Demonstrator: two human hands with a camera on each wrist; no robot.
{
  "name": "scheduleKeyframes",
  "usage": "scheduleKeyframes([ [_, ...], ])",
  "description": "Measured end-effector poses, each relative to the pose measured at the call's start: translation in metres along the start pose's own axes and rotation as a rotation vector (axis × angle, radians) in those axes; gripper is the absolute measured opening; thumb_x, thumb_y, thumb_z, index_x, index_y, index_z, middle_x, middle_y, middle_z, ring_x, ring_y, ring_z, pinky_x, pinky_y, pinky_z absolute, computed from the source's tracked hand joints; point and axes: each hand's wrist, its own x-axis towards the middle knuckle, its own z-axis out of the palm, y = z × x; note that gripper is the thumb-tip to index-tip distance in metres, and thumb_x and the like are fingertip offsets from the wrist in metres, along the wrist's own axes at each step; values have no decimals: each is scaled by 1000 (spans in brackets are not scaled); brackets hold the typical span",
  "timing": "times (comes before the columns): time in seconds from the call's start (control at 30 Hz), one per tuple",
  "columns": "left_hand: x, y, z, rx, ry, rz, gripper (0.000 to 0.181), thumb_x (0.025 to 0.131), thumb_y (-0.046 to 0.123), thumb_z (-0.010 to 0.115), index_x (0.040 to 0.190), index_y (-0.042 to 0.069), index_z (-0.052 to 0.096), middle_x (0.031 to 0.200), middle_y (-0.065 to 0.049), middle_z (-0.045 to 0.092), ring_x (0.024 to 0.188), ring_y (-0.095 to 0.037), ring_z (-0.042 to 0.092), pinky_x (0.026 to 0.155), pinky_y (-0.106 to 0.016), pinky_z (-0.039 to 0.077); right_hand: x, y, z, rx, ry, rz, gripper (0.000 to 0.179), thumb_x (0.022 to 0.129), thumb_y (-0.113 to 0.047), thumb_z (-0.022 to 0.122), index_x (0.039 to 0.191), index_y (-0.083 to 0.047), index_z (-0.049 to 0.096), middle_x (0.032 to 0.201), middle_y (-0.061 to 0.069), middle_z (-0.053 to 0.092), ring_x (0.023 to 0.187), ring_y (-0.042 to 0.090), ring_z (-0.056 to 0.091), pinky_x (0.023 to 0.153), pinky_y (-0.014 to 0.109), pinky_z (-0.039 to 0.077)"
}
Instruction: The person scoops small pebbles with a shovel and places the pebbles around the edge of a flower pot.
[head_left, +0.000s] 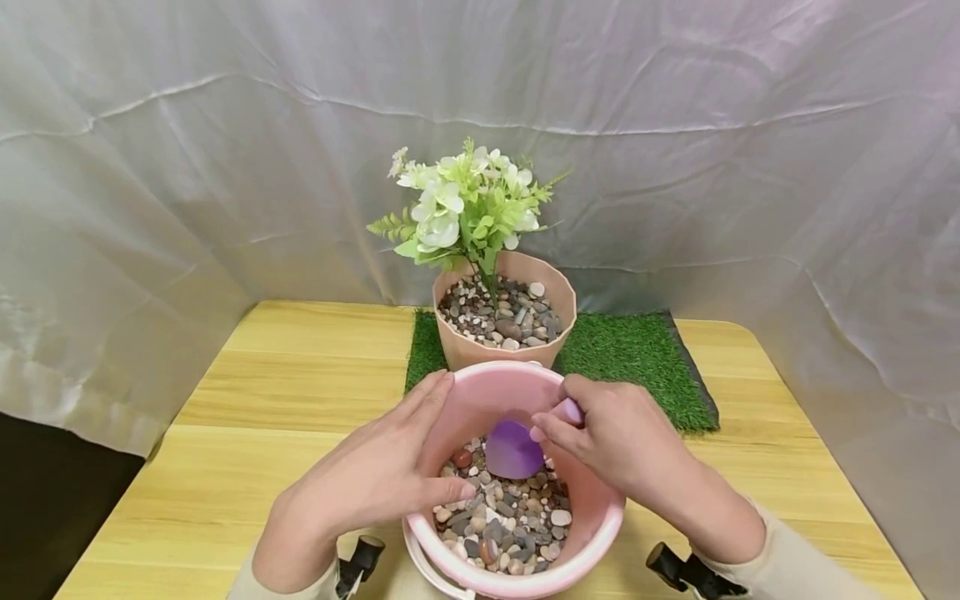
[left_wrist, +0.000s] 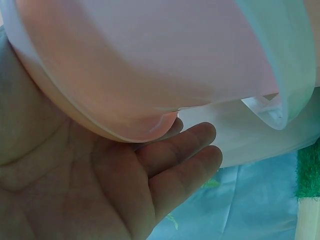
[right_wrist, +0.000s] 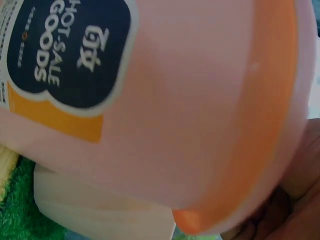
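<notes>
A pink bucket (head_left: 592, 533) with pebbles (head_left: 502, 521) in its bottom stands at the front of the table. My left hand (head_left: 375, 475) rests on its left rim, thumb over the inside; in the left wrist view that hand's fingers (left_wrist: 185, 175) lie nearly straight beside the rim. My right hand (head_left: 630, 429) grips the handle of a purple shovel (head_left: 513, 450) above the right rim. The shovel's blade reaches down inside, against or just over the pebbles; I cannot tell which. In the right wrist view the bucket's wall (right_wrist: 180, 110) hides the shovel.
Behind the bucket, a peach flowerpot (head_left: 502, 354) holds pebbles and white artificial flowers (head_left: 468, 200). It stands on a green turf mat (head_left: 637, 358) on the wooden table (head_left: 285, 400). The bucket's white handle (head_left: 431, 571) hangs at its front left. Grey cloth (head_left: 675, 192) encloses the back and sides.
</notes>
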Motion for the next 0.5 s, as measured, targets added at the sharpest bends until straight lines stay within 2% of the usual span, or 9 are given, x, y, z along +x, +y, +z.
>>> scheduleKeyframes([
  [0.23, -1, 0, 0, 10, -2, 11, 121, 85, 71, 74, 171, 19, 7, 179, -2, 4, 158, -31, 32, 124, -54, 39, 0, -6, 8, 31, -45, -41, 21, 94, -45, 78, 91, -27, 68, 67, -17, 56, 63, 2, 55, 57, 25, 48],
  [0.5, 0, 0, -1, 6, 1, 23, 120, 86, 69, 75, 171, 19, 6, 179, -2, 3, 157, -31, 32, 124, -54, 39, -4, -7, 12, 22, 4, -113, 18, 94, -41, 79, 90, -28, 67, 68, -17, 60, 64, 5, 62, 57, 25, 51],
])
